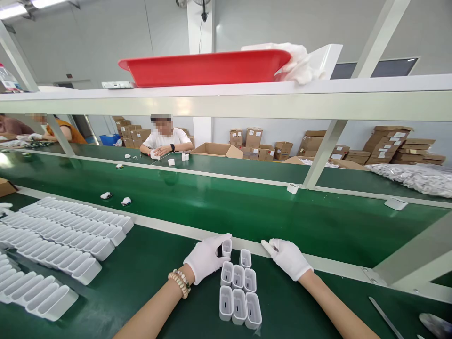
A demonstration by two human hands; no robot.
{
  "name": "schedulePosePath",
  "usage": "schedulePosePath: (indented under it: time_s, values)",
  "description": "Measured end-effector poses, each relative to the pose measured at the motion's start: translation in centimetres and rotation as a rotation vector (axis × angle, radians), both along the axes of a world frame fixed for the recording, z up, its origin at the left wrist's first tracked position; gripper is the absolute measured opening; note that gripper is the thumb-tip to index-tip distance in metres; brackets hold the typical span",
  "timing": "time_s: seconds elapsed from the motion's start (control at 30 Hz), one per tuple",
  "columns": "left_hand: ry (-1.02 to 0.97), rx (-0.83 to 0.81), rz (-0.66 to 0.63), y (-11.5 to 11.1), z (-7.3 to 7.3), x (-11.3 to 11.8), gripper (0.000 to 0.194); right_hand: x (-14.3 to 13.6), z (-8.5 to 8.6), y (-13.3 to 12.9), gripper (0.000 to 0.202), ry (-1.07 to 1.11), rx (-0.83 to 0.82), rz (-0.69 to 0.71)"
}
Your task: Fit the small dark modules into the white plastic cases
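My left hand (208, 256), in a white glove with a beaded bracelet at the wrist, has its thumb and fingers around a small white cup (226, 247) at the back of a small group. Another white cup (245, 258) stands to its right, with two rows of open white cups (239, 306) nearer to me. To the right of the group, my right hand (287, 256), also gloved, is over the table's back rail; its fingers are curled with the index finger pointing left, and whether they hold anything is hidden.
Long rows of white cups (70, 235) fill the left of the green table (141, 282). Beyond the rail runs a green belt (212, 202) with small parts. A shelf (226, 103) bearing a red tray (208, 68) crosses overhead. A metal strip (384, 316) lies right. A person sits opposite.
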State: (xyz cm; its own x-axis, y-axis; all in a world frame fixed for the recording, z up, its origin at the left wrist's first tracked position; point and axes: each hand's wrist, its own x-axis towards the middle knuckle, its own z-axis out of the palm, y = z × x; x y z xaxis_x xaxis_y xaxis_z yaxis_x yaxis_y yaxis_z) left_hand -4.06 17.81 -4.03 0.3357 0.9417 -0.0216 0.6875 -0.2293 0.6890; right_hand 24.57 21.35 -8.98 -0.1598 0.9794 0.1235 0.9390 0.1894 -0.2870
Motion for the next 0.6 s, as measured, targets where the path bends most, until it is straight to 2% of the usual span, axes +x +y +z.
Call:
schedulePosePath:
  time_s: [0.3, 0.6]
  values:
    - [0.007, 0.036, 0.006, -0.54, 0.02, 0.21, 0.063, 0.12, -0.31, 0.18, 0.053, -0.004, 0.024, -0.002]
    - [0.057, 0.060, -0.027, -0.02, -0.15, 0.04, 0.064, 0.30, -0.53, 0.26, 0.052, 0.011, 0.011, 0.022]
